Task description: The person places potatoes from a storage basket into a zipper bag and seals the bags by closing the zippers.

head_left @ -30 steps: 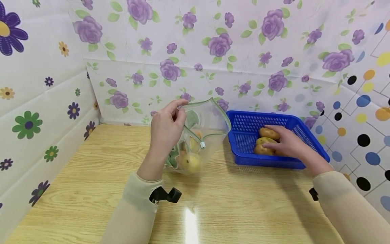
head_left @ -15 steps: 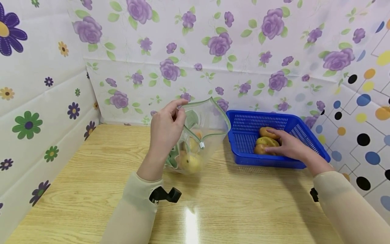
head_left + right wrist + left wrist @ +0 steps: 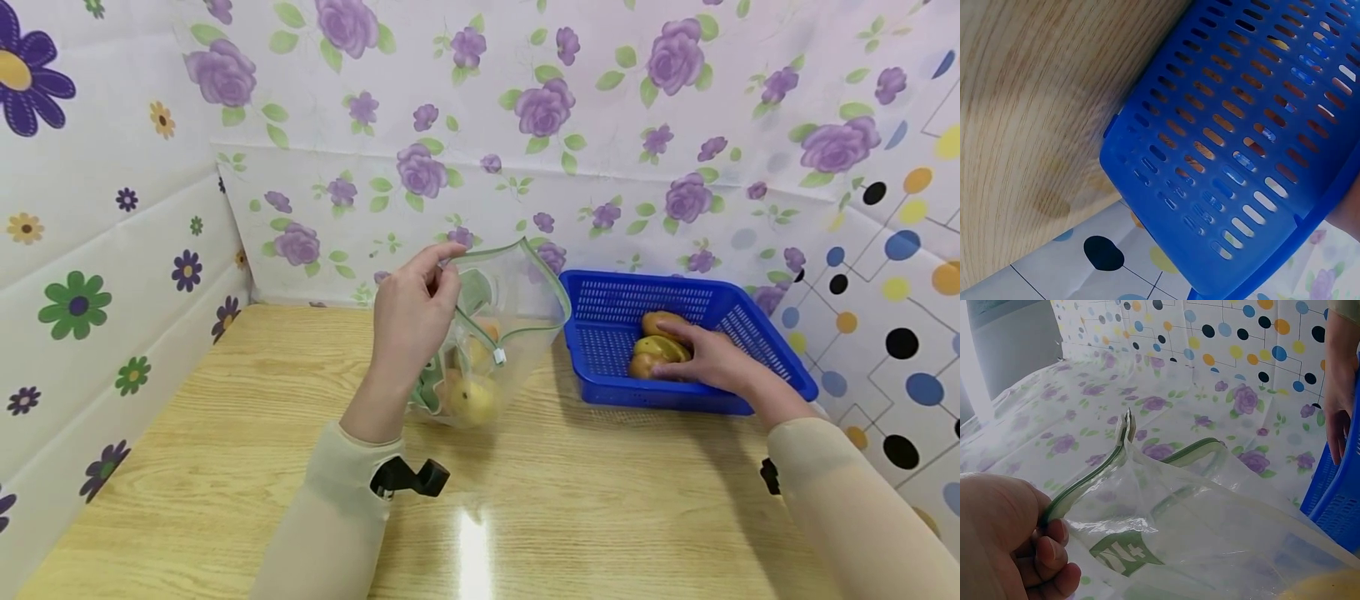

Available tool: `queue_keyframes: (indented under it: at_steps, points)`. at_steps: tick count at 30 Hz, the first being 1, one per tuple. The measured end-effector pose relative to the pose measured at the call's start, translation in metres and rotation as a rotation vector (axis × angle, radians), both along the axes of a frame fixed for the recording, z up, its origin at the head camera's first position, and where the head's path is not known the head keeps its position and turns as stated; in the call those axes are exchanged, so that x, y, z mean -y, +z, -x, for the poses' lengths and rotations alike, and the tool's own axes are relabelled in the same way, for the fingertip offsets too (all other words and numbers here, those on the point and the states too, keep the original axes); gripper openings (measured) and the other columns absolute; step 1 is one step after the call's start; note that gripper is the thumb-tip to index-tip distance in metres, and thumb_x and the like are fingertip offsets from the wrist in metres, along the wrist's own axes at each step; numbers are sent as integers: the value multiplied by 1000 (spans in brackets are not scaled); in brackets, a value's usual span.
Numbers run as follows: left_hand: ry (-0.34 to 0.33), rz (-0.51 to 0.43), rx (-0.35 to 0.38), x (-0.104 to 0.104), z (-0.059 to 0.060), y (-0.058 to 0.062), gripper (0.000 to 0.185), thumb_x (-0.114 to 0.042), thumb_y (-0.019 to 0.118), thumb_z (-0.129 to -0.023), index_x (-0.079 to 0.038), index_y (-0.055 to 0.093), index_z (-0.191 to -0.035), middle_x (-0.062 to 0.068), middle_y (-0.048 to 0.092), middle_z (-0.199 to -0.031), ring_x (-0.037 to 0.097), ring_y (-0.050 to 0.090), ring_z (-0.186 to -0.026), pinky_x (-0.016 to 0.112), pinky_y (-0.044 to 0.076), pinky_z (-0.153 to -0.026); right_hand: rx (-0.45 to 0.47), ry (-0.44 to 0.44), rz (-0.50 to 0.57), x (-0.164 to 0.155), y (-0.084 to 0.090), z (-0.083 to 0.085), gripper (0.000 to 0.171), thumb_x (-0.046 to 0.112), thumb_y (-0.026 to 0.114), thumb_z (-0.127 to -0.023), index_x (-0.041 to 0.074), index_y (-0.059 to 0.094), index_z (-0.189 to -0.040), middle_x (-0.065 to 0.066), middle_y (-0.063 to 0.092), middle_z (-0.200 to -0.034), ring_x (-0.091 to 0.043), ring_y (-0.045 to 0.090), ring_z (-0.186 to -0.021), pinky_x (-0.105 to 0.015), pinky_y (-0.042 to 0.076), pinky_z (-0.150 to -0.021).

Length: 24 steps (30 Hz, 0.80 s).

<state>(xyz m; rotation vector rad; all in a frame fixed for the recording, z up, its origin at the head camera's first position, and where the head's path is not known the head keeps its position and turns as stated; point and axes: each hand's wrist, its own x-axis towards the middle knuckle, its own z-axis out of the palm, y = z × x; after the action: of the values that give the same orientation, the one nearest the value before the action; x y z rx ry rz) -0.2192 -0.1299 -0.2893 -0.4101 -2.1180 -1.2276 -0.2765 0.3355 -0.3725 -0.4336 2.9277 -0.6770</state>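
My left hand (image 3: 444,265) pinches the green zip rim (image 3: 1085,484) of a clear plastic bag (image 3: 517,308) and holds its mouth up and open above the table. Yellow-brown potatoes (image 3: 472,398) lie in the bag's bottom. In the left wrist view the fingers (image 3: 1054,550) are curled round the rim. My right hand (image 3: 678,358) is inside the blue slotted basket (image 3: 645,282), with its fingers and thumb curled round a potato (image 3: 651,350). Another potato (image 3: 658,320) lies just behind it. The right wrist view shows only the basket's outer wall (image 3: 1241,144).
The wooden table (image 3: 225,433) is walled by flowered sheets at the back and left and a dotted sheet at the right. The basket stands against the right wall. Bare tabletop lies in front of the bag and basket.
My right hand has slid a little left in the basket and its fingers have curled down round a potato. The left hand and bag have stayed put.
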Motion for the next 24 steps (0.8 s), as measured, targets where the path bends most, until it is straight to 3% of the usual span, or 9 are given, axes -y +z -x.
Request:
queue_keyframes:
  at_steps: [8,16,24]
  points:
    - [-1,-3,0,-1,0,0,33,-7,57,-106,-9,80,-130,0,44,-59,15,36,-51,28,24,-49,28,-27,-12,2,-1,1,97,51,84,-97,1,42,-167,-40,46,-158,-60,47,-140,-72,42,-111]
    - [-10,-1,4,-1,-1,0,33,-7,57,-106,-9,80,-130,-1,44,-60,15,36,-51,28,24,-49,3,14,-59,2,-4,5,88,49,85,-96,-3,53,-159,-39,52,-154,-60,51,-139,-72,44,-109]
    - [-17,-3,-5,-1,-1,0,33,-8,57,-106,-7,80,-129,-1,44,-60,15,36,-51,28,23,-49,42,44,-3,3,-3,6,75,39,86,-97,-1,60,-154,-38,46,-161,-63,37,-150,-77,35,-116]
